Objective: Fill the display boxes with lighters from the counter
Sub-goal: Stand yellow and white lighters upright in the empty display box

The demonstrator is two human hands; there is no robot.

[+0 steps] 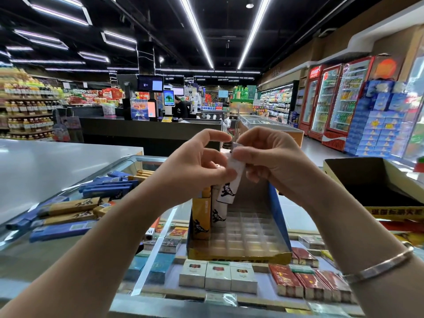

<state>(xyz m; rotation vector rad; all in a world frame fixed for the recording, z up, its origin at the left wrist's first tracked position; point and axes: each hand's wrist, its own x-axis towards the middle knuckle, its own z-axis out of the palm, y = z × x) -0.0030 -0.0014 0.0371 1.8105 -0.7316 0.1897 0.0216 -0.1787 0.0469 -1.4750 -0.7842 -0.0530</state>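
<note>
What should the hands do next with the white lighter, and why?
Probably lower the white lighter, which both the left hand and the right hand pinch, into an empty slot of the display box, beside the standing white one.

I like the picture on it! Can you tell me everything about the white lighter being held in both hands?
The white lighter is a slim white stick with a black animal-like print near its lower end and a metal-looking top. It is tilted, bottom end leaning left, above the display box. The left hand pinches its left side; the right hand grips its top and right side. Its bottom sits just over another white lighter standing in the box.
</note>
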